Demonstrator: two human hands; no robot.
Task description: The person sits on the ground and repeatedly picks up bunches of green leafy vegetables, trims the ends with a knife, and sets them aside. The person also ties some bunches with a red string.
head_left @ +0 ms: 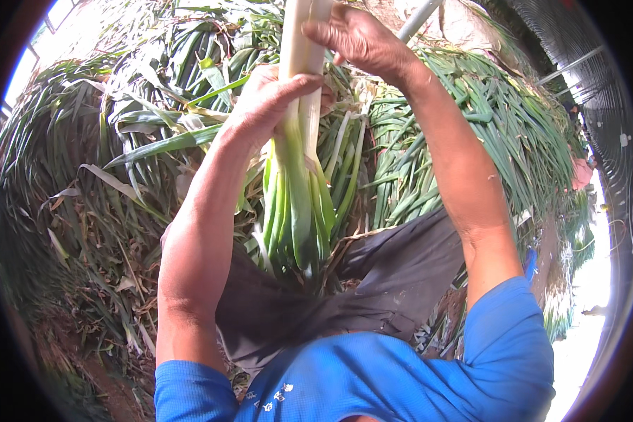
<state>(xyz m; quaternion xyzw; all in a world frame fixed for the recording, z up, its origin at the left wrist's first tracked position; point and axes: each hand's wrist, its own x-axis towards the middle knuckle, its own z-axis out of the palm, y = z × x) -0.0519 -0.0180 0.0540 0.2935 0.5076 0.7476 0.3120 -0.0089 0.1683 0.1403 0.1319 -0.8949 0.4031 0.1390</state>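
A bunch of long green onions (295, 190) stands upright in front of me, thick white stalks at the top and green leaves hanging down between my legs. My left hand (278, 102) is closed around the white part, its thumb lying across the front. Higher up, my right hand (359, 42) is at the right side of the stalks. Its fingers are apart and loosely bent, with the tips against or just over the white surface and not wrapped round it. The stalks' upper ends run out of the picture.
Large heaps of green onions lie at the left (70, 155) and the right (478, 112). My legs in dark trousers (401, 267) are bent around the bunch. Dry leaves (126, 281) litter the ground. Dark ridged sheeting (612, 141) and a grey pole (418, 20) stand at the right and back.
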